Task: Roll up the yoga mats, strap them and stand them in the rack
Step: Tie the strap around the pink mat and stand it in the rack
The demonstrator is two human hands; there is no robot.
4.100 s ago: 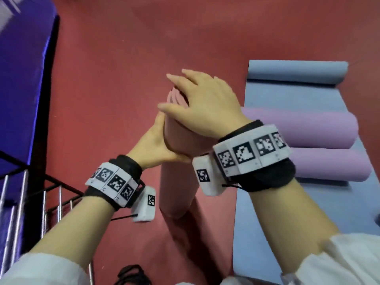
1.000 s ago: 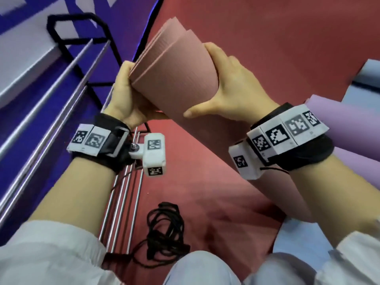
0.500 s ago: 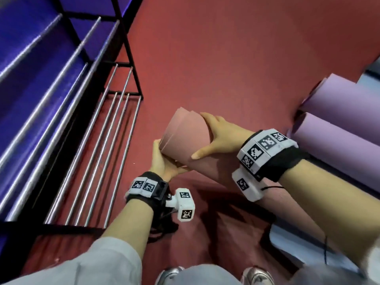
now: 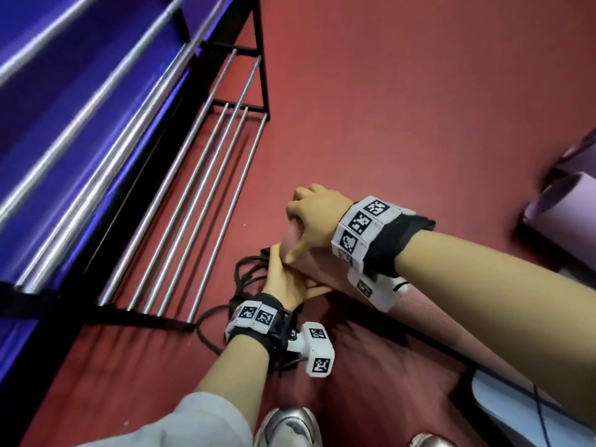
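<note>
- The rolled pink yoga mat (image 4: pixel 432 327) is being held tilted over the red floor (image 4: pixel 403 108). Its upper end is pointing toward the rack, and its length is running down to the lower right beneath the right forearm.
- The upper end of the roll is being gripped from above by the right hand (image 4: pixel 317 217). The fingers are being curled over the rim and the thumb is being pressed against the side.
- The roll is being held from the lower left by the left hand (image 4: pixel 285 275), just under the right hand. Its palm is being laid against the side, with the fingers (image 4: pixel 317 289) wrapped round the underside.
- Whether the far lower end of the roll is being rested on the floor cannot be told.
- The rack (image 4: pixel 206 188), a black frame with steel bars, is being seen just left of the hands. The roll is being kept outside it, near its front corner.
- A tangled black strap (image 4: pixel 246 269) is being left lying on the floor under the left hand, partly hidden by it.
- Rolled purple mats (image 4: pixel 567 217) are being seen at the right edge, well apart from the hands.
- A pale blue mat (image 4: pixel 516 411) is being seen flat on the floor at the lower right.
- Black wristbands (image 4: pixel 396 243) with printed marker tiles are being worn on both wrists.
- A pair of shoes (image 4: pixel 287 425) is being seen at the bottom edge.
</note>
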